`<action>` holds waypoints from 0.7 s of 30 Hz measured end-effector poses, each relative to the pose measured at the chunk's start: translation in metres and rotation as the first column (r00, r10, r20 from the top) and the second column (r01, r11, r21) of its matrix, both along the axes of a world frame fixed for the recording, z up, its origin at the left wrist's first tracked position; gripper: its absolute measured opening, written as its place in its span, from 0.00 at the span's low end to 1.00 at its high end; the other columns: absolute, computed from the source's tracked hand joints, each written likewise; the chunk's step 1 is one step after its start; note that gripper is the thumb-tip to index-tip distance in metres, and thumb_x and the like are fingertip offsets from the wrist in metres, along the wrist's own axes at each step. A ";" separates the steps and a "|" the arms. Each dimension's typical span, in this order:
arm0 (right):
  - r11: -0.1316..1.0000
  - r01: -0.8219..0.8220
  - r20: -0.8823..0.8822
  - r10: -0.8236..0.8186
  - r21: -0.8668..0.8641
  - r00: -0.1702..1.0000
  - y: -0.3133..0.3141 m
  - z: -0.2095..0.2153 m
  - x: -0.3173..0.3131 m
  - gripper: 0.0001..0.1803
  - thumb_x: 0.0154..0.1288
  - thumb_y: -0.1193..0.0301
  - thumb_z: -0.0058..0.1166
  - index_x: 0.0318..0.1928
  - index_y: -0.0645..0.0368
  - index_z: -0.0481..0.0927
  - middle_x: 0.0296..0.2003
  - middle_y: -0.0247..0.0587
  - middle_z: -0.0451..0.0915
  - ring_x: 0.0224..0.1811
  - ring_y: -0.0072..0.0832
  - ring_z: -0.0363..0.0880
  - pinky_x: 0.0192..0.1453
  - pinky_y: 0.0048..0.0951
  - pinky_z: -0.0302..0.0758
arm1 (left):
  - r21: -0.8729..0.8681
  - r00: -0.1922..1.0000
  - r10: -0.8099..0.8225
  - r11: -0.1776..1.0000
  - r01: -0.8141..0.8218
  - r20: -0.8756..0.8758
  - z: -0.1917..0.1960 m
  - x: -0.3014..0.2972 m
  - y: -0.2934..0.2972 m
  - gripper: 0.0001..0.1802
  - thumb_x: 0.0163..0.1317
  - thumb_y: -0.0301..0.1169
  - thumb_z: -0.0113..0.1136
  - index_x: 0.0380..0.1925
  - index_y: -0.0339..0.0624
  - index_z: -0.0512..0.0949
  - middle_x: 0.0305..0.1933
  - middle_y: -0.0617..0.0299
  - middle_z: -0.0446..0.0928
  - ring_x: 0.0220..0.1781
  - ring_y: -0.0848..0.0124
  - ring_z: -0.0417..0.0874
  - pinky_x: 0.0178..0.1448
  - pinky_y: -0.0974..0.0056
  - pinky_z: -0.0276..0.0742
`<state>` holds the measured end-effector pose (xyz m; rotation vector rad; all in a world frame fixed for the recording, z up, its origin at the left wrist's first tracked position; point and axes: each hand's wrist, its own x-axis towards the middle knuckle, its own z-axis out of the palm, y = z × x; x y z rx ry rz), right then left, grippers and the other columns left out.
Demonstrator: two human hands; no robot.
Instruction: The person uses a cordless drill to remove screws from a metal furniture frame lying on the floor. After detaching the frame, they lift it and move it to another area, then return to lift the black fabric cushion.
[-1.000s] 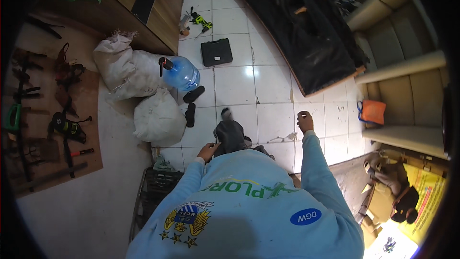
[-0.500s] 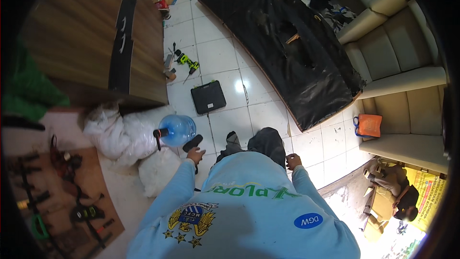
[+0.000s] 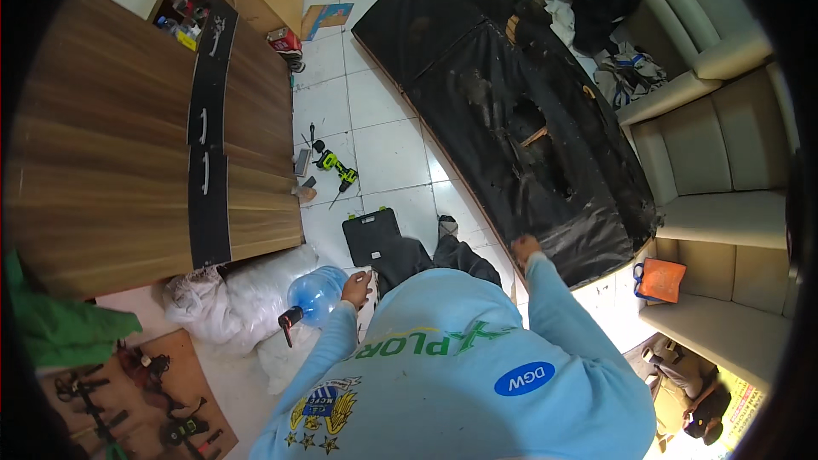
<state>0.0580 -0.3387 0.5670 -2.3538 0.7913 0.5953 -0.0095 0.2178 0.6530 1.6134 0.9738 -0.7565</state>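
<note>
My left hand [image 3: 358, 288] is beside the blue clear water jug [image 3: 311, 296], its fingers loosely bent and apart. I see nothing held in it. Over the near left edge of the long piece of furniture with torn black lining [image 3: 486, 102] is my right hand [image 3: 526, 247]. Its fingers point down and are partly hidden; whether they touch the edge I cannot tell. A black tool case [image 3: 372, 234] lies on the floor just ahead of my legs, partly covered by my knee. Farther on is a green and black cordless drill [image 3: 338, 168] with a long bit.
A wood-grain cabinet [image 3: 111, 145] stands along the left. White plastic-wrapped bundles [image 3: 247, 298] lie below it. Beige sofas [image 3: 720, 217] line the right, with an orange bag [image 3: 662, 279] on one. Tools lie on a brown board [image 3: 175, 383]. A person [image 3: 694, 392] sits at lower right.
I have moved forward, nearer the tool case. My right hand has risen forward to the black-lined furniture's edge. A dark object near my left hand is no longer visible there.
</note>
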 end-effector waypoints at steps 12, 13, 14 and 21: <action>0.973 -0.186 0.389 0.120 0.137 0.913 0.137 0.089 0.393 0.19 0.68 0.60 0.58 0.49 0.63 0.82 0.45 0.53 0.87 0.48 0.43 0.87 0.54 0.39 0.79 | 0.196 0.695 -0.682 0.731 0.653 0.229 -0.079 0.090 0.107 0.29 0.69 0.55 0.58 0.61 0.49 0.78 0.57 0.55 0.82 0.52 0.58 0.84 0.58 0.53 0.79; 0.983 -0.153 0.354 0.107 0.103 0.929 0.135 0.086 0.394 0.19 0.68 0.60 0.58 0.49 0.62 0.82 0.44 0.53 0.87 0.49 0.43 0.86 0.55 0.38 0.79 | 0.084 0.818 -0.566 0.824 0.560 0.104 -0.068 0.131 0.099 0.30 0.69 0.56 0.58 0.62 0.50 0.76 0.56 0.57 0.82 0.51 0.59 0.84 0.56 0.52 0.79; 0.985 -0.125 0.288 0.086 0.119 0.954 0.139 0.079 0.394 0.19 0.68 0.60 0.58 0.49 0.62 0.82 0.45 0.52 0.87 0.49 0.44 0.86 0.56 0.39 0.79 | 0.003 0.900 -0.431 0.902 0.432 -0.060 -0.054 0.160 0.100 0.31 0.69 0.56 0.58 0.63 0.51 0.75 0.55 0.59 0.81 0.51 0.60 0.83 0.55 0.51 0.80; 0.993 -0.030 -0.178 0.050 0.113 0.983 0.166 -0.018 0.376 0.17 0.66 0.63 0.61 0.49 0.61 0.83 0.34 0.47 0.86 0.33 0.37 0.85 0.38 0.40 0.82 | 0.138 0.998 0.002 0.990 -0.011 0.069 0.013 0.406 0.202 0.27 0.70 0.58 0.54 0.50 0.46 0.81 0.39 0.63 0.80 0.35 0.68 0.82 0.27 0.62 0.74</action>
